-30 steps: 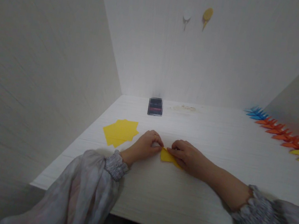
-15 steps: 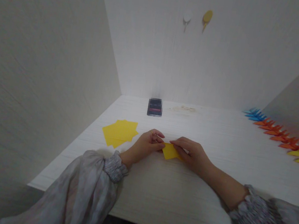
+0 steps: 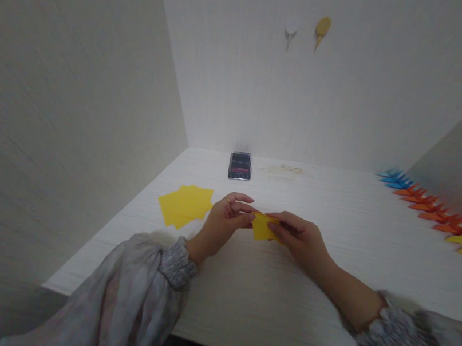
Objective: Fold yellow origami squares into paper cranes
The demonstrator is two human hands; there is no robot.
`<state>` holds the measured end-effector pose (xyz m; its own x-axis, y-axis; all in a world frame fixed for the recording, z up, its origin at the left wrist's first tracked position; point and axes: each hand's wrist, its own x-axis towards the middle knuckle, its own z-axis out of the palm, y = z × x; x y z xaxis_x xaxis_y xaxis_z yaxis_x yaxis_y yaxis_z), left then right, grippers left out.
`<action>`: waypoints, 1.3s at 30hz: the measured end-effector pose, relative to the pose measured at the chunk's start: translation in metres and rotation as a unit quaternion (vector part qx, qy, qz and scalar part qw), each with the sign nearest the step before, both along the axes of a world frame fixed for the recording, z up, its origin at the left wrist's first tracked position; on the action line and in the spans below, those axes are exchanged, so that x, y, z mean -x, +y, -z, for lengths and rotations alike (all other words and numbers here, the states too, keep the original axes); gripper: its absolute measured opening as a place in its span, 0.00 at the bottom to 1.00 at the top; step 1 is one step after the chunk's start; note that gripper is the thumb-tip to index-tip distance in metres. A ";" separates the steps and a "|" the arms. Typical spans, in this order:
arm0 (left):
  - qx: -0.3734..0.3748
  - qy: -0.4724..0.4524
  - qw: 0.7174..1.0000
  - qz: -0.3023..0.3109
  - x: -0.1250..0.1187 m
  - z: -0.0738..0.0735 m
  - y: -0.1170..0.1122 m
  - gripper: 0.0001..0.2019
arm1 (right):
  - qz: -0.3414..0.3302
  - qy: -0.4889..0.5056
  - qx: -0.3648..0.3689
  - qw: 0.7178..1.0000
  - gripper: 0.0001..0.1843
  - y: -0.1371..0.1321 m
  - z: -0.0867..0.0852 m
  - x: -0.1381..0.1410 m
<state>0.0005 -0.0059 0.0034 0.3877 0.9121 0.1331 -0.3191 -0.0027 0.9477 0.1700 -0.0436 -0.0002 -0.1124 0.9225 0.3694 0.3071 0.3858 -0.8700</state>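
1. Left hand (image 3: 222, 218) and right hand (image 3: 302, 235) have shifted slightly, and the folded yellow paper (image 3: 262, 231) between them shows higher in view than a second ago.
2. Left fingertips pinch its left edge while the right hand grips its right end, apparently to keep both ends steady.
3. Left of the grip, yellow sheets (image 3: 185, 206) lie overlapped, probably for easy reach.
4. Well right of the grip, folded paper shapes (image 3: 442, 214) line up, seemingly grouped by colour and kept clear of the hands.
5. Beyond the grip lies a dark, blurred object (image 3: 240, 166), perhaps placed to stay in sight.
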 end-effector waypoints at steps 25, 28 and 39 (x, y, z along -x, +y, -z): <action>0.088 -0.002 0.996 -0.021 -0.002 -0.005 0.000 0.21 | 0.025 -0.010 -0.027 0.999 0.09 -0.002 0.002 0.002; 0.078 0.010 0.996 -0.033 -0.001 -0.005 -0.001 0.24 | 0.011 0.012 -0.009 1.000 0.09 -0.002 0.004 0.003; 0.088 -0.036 0.995 -0.033 0.000 -0.005 -0.002 0.25 | 0.022 -0.026 -0.034 0.999 0.09 -0.003 0.001 0.003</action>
<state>0.0010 -0.0076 0.0087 0.3223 0.9466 -0.0061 -0.3902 0.1388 0.9102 0.1670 -0.0468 -0.0011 -0.0927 0.8996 0.4267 0.3699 0.4290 -0.8241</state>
